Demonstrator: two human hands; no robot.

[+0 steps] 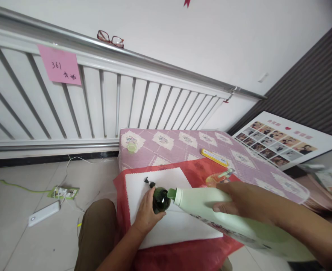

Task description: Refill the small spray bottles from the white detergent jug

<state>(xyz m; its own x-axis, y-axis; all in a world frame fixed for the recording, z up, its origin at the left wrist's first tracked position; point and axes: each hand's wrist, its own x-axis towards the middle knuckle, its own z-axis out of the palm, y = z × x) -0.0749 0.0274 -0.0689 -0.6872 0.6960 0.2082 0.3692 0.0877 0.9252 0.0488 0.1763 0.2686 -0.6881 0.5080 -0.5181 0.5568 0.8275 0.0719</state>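
My left hand is closed around a small, dark green, round bottle over the white sheet. In my right hand is a large pale green refill bottle, tilted onto its side with its mouth pointing left. Its green spout meets the small bottle's top, and I cannot see whether liquid is flowing. A black pump head shows just past my left fingertips. Under both bottles lies the white sheet with a zigzag edge.
The sheet rests on a red cloth over a purple patterned tablecloth. Behind my right hand are an orange clear item and a yellow box. A pale green lid sits far left. A radiator runs behind; cables and a power strip lie on the floor.
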